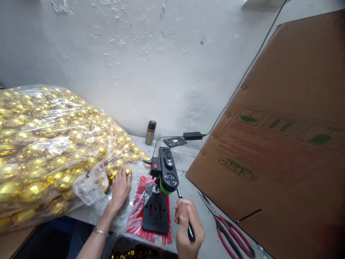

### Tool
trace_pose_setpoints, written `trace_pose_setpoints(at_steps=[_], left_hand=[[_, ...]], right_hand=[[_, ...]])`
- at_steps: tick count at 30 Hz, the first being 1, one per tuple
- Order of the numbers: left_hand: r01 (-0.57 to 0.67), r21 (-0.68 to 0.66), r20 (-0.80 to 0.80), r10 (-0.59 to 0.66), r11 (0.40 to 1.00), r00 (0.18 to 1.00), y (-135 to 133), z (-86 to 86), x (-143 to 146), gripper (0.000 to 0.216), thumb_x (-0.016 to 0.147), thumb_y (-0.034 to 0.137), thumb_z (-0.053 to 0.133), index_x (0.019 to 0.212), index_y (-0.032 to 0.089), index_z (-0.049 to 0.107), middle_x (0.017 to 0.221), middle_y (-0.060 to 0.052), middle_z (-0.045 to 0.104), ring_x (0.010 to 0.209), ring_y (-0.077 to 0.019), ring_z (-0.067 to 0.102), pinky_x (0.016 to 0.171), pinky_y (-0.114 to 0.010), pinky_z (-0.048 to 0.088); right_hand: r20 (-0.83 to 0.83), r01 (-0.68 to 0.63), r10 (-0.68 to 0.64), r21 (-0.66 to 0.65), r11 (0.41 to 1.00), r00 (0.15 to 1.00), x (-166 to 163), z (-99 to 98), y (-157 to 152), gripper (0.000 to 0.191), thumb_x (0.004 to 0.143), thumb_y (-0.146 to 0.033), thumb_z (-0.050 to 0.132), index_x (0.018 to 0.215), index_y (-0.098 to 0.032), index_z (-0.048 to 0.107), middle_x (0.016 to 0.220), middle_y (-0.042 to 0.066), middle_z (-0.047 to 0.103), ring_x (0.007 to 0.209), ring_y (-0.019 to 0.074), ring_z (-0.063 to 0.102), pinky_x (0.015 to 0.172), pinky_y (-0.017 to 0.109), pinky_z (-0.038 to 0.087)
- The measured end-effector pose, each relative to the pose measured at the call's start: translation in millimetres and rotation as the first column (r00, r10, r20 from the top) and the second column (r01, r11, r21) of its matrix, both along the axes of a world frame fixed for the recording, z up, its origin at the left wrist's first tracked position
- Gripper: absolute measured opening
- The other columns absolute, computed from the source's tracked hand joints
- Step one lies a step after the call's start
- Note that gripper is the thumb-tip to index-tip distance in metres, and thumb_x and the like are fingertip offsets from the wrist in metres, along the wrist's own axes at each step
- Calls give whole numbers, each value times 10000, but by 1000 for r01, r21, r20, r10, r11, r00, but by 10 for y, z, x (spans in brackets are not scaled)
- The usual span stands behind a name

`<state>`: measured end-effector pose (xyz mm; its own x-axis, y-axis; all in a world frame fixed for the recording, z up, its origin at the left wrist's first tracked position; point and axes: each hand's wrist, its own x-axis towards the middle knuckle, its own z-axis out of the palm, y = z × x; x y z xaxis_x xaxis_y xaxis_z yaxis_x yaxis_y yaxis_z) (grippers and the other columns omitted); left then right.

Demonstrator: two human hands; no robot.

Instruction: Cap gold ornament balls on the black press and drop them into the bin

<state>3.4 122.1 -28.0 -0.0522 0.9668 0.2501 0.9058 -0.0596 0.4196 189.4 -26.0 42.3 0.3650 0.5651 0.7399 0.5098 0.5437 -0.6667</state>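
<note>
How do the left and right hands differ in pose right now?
The left hand is palm down with its fingers over a gold faceted bauble; the right hand is closed around a black-handled lever. The left hand sits beside the clear plastic bag, the right hand nearer the scissors. Both are bare.

Right hand [190, 225] wrapped round lever [191, 233] of mini drill press [169, 167]; left hand [121, 187] on gold faceted ball [128, 171] near clear plastic bag [90, 184] (scissors [222, 230] beside cardboard box [277, 90]).
</note>
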Motion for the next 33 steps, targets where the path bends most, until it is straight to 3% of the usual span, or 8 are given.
trace_pose_setpoints(at_steps=[3, 7, 13, 18, 21, 25, 29, 33], left_hand=[[16, -77, 13, -15, 997, 1000, 344, 121, -23, 382, 1056, 273, 372, 1217, 101, 673, 1260, -233, 722, 1177, -349, 684, 1017, -474, 509], [99, -171, 71, -88, 980, 994, 488, 108, -28, 300, 1013, 341, 489, 991, 147, 717, 1112, -190, 762, 1045, -333, 732, 912, -420, 536], [276, -192, 289, -215, 942, 933, 234, -28, 83, 305, 833, 401, 687, 1047, 185, 711, 1121, -127, 775, 1075, -299, 714, 967, -365, 513], [266, -199, 494, -138, 943, 858, -60, -28, 186, 552, 931, 644, 459, 1080, 165, 691, 998, -118, 780, 964, -297, 730, 843, -368, 551], [291, -219, 661, -78, 931, 747, -246, 36, 254, 732, 944, 773, 286, 1119, 173, 669, 892, -73, 751, 784, -235, 720, 687, -312, 551], [389, -296, 883, 95, 872, 459, -488, 37, 389, 834, 801, 884, 467, 1241, 188, 608, 786, -13, 696, 585, -195, 653, 533, -289, 499], [356, -202, 866, -3, 913, 500, -645, -101, 503, 738, 787, 738, 616, 1317, 225, 600, 1242, -105, 737, 1051, -294, 731, 817, -369, 597], [390, -80, 736, -210, 917, 644, -733, -277, 556, 590, 868, 546, 617, 1369, 235, 595, 1410, -119, 690, 1321, -328, 634, 1131, -494, 483]], right_hand=[[-3, 9, -9, 7, 1000, 1000, -3, 9, -6, 288, 1050, -163, 461, 785, -209, 563, 740, -12, 530, 591, 103, 501, 534, 215, 410], [-20, 17, -17, 3, 1000, 1000, -35, 26, -9, 290, 1047, -156, 464, 773, -211, 542, 733, -17, 526, 583, 100, 491, 534, 215, 402], [-1, 21, -21, 27, 999, 1000, -53, 70, -20, 289, 1047, -147, 451, 778, -218, 531, 737, -26, 523, 586, 94, 491, 541, 207, 403], [0, 11, -11, 8, 1000, 1000, -53, 130, -16, 278, 1050, -157, 450, 793, -220, 534, 733, -28, 526, 582, 95, 487, 528, 210, 387], [-33, 17, -17, -9, 1000, 999, -62, 191, -2, 289, 1056, -165, 451, 784, -220, 532, 719, -31, 512, 585, 97, 485, 533, 214, 383], [-60, 25, -26, -16, 1000, 998, -61, 311, 32, 313, 1057, -170, 465, 754, -217, 524, 696, -37, 490, 582, 96, 472, 541, 217, 385], [-18, 18, -19, -11, 1000, 1000, -43, 396, 48, 307, 1057, -163, 459, 759, -221, 508, 683, -47, 475, 564, 91, 446, 516, 208, 364], [15, 17, -17, -4, 1000, 1000, -37, 381, 27, 298, 1057, -149, 445, 779, -222, 520, 699, -41, 490, 585, 92, 465, 534, 203, 383]])
